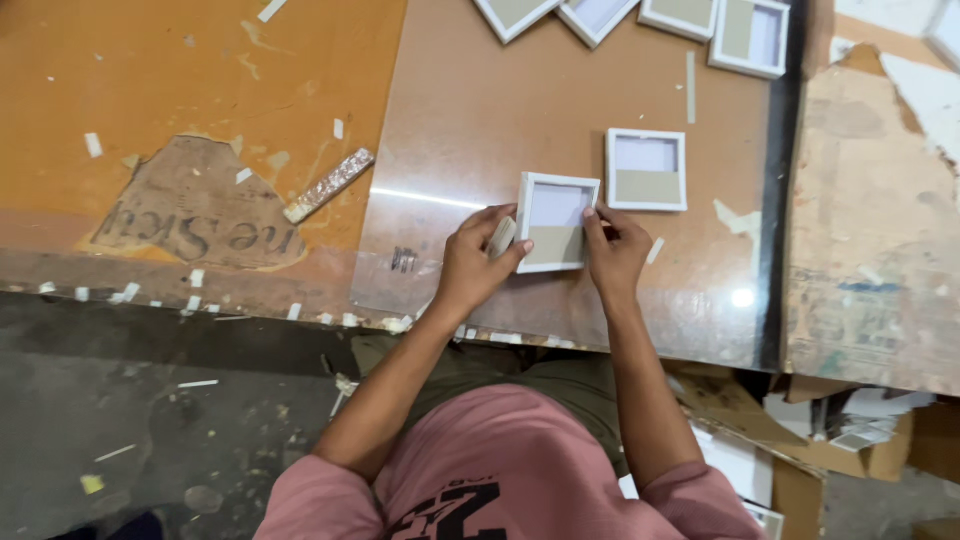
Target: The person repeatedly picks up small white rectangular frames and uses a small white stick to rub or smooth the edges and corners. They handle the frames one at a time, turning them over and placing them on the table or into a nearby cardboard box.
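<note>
A view from above onto a worn orange worktable (150, 80), with a person in a pink shirt seated at its lower edge.

At the left of the frame, the table's surface is peeled away in a ragged brown patch, dotted with small white paper scraps. Just right of that patch lies a slim silvery strip (329, 186), set at a slant.

In the middle of the frame a clear glossy sheet (470, 110) covers the table. On it, at centre, sits a small square white frame (553, 222), flat on the sheet, its lower half covered by a tan card panel. The left hand (470, 262) rests at the frame's left edge, fingers curled partly closed around a small pale block (502, 237) that touches that edge. The right hand (617, 252) sits at the frame's right edge, its fingertips pressed on the border and lightly bent, holding nothing else.

Just right and slightly higher lies a second similar frame (647, 169), apart from both hands. Along the top edge, a row of more such frames (752, 38) is partly cut off.

Judging from this, the step in hand is smoothing or pressing the frame's edge with the block while the other hand steadies it. The next move would seem to call for firm, even pressure along the border without letting the frame slide on the slick sheet.

At the far right, torn cardboard (880, 240) lies beside the table.
</note>
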